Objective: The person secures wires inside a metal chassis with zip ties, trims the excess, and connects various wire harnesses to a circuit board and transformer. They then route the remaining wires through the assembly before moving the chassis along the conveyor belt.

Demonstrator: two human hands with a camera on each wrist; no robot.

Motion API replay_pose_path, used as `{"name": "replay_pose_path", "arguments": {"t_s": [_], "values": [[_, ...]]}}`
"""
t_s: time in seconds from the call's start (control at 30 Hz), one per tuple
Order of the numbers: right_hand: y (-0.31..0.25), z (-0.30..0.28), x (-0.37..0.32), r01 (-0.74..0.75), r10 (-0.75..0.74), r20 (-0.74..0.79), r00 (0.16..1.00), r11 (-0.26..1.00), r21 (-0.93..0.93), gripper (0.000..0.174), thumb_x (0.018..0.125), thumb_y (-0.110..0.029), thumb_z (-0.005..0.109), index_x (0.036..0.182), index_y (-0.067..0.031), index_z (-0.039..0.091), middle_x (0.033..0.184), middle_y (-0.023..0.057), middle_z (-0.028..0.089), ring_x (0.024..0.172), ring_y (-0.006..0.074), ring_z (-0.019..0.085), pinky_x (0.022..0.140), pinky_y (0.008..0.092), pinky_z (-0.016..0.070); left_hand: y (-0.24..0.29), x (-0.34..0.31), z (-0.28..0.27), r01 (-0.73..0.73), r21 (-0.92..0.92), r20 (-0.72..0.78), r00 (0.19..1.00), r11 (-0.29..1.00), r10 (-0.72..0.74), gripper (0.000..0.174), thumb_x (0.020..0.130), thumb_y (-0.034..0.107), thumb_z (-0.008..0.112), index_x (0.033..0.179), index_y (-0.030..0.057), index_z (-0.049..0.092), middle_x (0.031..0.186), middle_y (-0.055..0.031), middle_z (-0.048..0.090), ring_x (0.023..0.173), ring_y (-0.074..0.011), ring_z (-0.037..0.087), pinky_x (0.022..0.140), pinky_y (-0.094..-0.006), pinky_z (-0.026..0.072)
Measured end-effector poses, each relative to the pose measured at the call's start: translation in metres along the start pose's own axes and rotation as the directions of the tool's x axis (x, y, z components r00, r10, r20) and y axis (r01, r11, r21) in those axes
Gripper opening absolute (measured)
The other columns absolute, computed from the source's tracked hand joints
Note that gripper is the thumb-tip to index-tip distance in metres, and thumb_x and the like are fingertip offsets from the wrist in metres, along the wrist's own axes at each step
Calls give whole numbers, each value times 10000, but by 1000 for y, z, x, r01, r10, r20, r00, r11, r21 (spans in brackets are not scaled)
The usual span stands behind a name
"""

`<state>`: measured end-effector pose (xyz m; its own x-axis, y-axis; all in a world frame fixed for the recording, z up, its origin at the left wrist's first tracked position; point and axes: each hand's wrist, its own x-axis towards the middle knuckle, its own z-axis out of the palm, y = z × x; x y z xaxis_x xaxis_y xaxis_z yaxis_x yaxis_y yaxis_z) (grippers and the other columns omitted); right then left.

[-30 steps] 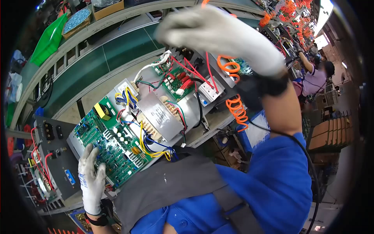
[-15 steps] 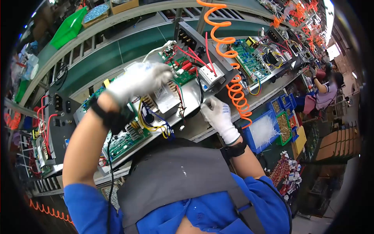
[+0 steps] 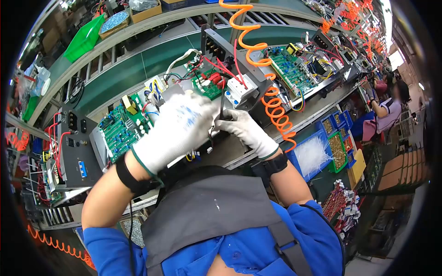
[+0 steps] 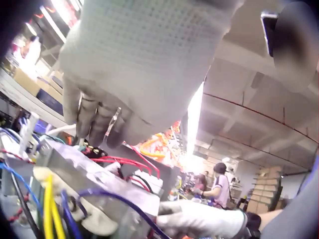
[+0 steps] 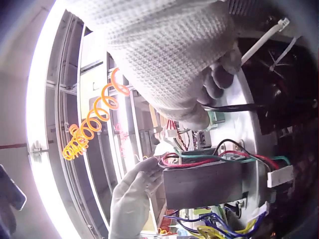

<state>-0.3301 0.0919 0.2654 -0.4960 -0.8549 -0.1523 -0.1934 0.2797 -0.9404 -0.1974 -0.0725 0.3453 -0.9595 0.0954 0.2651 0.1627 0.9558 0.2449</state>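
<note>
My gloved left hand is over the grey transformer, its curled fingers close to the right hand. Between those fingers the left wrist view shows a thin shiny strip. My gloved right hand pinches a black cable at the chassis's near edge. Past its fingertips, a white cable tie with a square head sticks out. The transformer, mostly hidden by the left hand in the head view, has red, green and black leads on top. A white terminal block with red wires stands just beyond the right hand.
A green circuit board lies on the chassis's left part. An orange coiled hose hangs right of the chassis. Further right are another opened unit and a blue bin of white strips. A dark panel stands at left.
My right hand came down from above the chassis to the black cable. The left hand left the circuit board, passed over the transformer and now meets the right hand.
</note>
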Motion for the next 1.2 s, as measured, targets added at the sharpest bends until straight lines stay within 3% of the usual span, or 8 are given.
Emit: {"name": "replay_pose_path", "arguments": {"t_s": [0.2,0.47,0.57,0.73,0.77,0.93,1.1,1.2], "values": [[-10,-44,-41,-66,30,93,995,907,416,253,961,-270,558,1014,-23,580,846,23,621,733,81,583,671,229,478,35,-4,29,-158,368,96,987,916,131,106,755,133,636,835,64,642,910,-93,628,964,-242,596,831,-366,457],[-47,-68,-36,53,-51,-15,999,951,306,264,954,-207,576,1120,-2,583,799,-9,579,705,55,536,675,213,459,58,46,144,-428,435,609,788,792,91,590,831,330,619,1361,129,456,1026,-46,638,903,-210,630,757,-362,446],[-52,-73,-47,24,-13,-40,999,952,306,282,947,-189,582,1155,1,585,790,-13,572,692,51,527,660,199,450,67,39,121,-416,349,697,714,840,64,224,852,209,585,1020,139,716,939,-20,683,860,-198,642,710,-376,455],[-33,-77,-72,-54,67,-97,993,990,127,328,936,-210,603,1183,6,602,780,-50,527,654,30,478,596,185,409,14,32,30,-185,225,175,974,957,147,133,724,157,624,773,40,664,693,-96,646,638,-262,655,555,-401,533],[-23,-78,-74,-102,104,-94,990,994,35,327,933,-213,609,1176,6,608,784,-57,525,650,24,471,583,185,402,3,49,-17,-227,262,427,899,938,98,147,765,160,604,846,52,662,750,-131,652,706,-296,660,606,-396,535],[52,-68,-61,-76,77,-115,990,997,15,240,933,-188,602,1061,12,640,792,-26,569,697,41,509,633,207,437,-109,64,5,345,-102,245,918,933,-312,223,809,172,620,991,60,683,827,-136,681,763,-265,659,727,-358,506],[88,-46,-50,-44,11,-79,997,902,-430,236,924,-211,557,993,5,621,869,113,642,758,293,605,692,337,477,-116,84,4,313,-81,229,930,946,-288,183,849,156,607,965,45,696,794,-121,679,729,-210,654,699,-319,507],[88,-43,-61,6,13,23,1000,748,-664,304,906,-311,534,985,-40,646,979,196,649,930,364,626,799,458,488,-98,99,-7,299,-601,86,946,741,-312,192,886,116,582,1017,7,670,852,-60,690,765,-122,631,700,-277,503]]}}
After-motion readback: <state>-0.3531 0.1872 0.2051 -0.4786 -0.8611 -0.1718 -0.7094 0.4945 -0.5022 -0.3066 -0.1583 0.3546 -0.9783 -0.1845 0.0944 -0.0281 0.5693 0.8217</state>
